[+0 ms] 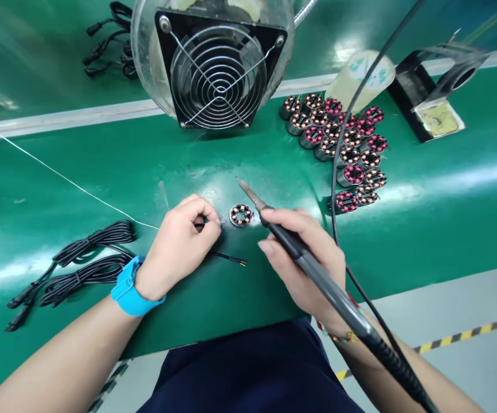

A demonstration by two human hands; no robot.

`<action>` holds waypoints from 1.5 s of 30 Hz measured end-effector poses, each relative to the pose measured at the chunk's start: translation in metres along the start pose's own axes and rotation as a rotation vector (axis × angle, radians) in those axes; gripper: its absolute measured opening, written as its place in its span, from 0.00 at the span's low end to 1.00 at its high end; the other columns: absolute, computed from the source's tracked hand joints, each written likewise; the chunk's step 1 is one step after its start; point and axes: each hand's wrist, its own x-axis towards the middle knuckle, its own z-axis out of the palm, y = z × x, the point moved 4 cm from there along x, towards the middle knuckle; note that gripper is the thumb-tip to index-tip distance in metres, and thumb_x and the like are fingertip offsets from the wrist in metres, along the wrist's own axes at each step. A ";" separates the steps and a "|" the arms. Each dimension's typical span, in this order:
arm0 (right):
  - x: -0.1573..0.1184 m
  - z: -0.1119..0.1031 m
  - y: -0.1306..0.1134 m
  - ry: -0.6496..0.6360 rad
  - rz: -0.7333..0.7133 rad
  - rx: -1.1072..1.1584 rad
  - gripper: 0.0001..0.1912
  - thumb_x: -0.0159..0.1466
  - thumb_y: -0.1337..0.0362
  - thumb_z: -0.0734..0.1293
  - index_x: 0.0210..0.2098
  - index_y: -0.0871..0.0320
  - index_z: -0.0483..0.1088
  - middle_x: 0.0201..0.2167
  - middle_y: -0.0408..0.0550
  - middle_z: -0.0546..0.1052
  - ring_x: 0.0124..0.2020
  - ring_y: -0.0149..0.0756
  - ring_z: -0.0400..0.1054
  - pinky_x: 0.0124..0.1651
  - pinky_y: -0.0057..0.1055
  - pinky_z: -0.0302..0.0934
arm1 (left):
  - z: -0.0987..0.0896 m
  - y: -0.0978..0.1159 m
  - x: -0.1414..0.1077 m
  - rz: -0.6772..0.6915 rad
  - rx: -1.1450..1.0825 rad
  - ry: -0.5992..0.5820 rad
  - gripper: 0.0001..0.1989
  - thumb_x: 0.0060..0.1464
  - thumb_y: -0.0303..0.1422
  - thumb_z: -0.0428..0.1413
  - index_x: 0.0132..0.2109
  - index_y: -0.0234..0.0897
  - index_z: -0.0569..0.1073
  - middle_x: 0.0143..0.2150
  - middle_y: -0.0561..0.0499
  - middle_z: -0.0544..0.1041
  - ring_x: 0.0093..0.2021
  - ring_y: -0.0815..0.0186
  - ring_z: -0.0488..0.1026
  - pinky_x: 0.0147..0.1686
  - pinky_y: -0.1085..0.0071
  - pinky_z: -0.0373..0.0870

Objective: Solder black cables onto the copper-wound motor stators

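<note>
My right hand [306, 252] is closed around the handle of a soldering iron [295, 246], its tip pointing up and left above the bench. Just left of it, a small wound motor stator [241, 215] with copper coils sits on the green surface. My left hand [188, 235] pinches the end of a black cable [200, 225] beside the stator. Thin strands show at its fingertips, too small to tell apart. A thin solder wire [102, 202] runs in from the left to this hand. Another black cable end [229, 258] with coloured tips pokes out below it.
Coiled black cables [91, 252] lie left of my wrist. A fan [218, 74] stands at the back. Several stators [332, 135] are grouped at right, near a tape roll [362, 80] and a soldering iron stand [429, 97]. The iron's cord [334, 189] crosses in front of them.
</note>
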 end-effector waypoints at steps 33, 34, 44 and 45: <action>-0.015 0.004 0.007 -0.001 0.004 0.071 0.07 0.63 0.68 0.65 0.41 0.55 0.69 0.25 0.36 0.74 0.18 0.23 0.63 0.23 0.21 0.63 | 0.003 -0.005 -0.002 -0.011 -0.042 0.105 0.05 0.48 0.25 0.52 0.26 0.36 0.70 0.27 0.55 0.69 0.26 0.72 0.65 0.26 0.73 0.60; -0.015 0.004 0.007 0.006 -0.005 0.071 0.07 0.63 0.68 0.65 0.41 0.55 0.69 0.25 0.37 0.74 0.19 0.23 0.64 0.24 0.21 0.63 | 0.003 -0.004 -0.002 -0.011 -0.044 0.104 0.05 0.48 0.25 0.52 0.26 0.36 0.70 0.28 0.55 0.69 0.26 0.72 0.65 0.26 0.73 0.60; -0.009 0.006 0.008 -0.034 0.032 0.028 0.14 0.65 0.68 0.67 0.50 0.52 0.69 0.45 0.44 0.78 0.39 0.32 0.75 0.47 0.30 0.70 | 0.002 -0.003 -0.001 0.005 -0.017 0.120 0.06 0.49 0.26 0.52 0.26 0.36 0.69 0.27 0.55 0.69 0.25 0.73 0.63 0.25 0.74 0.59; -0.005 0.006 0.008 -0.075 0.052 0.037 0.16 0.66 0.68 0.66 0.53 0.53 0.67 0.46 0.44 0.78 0.38 0.32 0.76 0.47 0.30 0.70 | 0.002 -0.003 -0.001 0.008 -0.015 0.117 0.06 0.49 0.27 0.52 0.26 0.36 0.69 0.27 0.55 0.69 0.25 0.73 0.63 0.25 0.73 0.59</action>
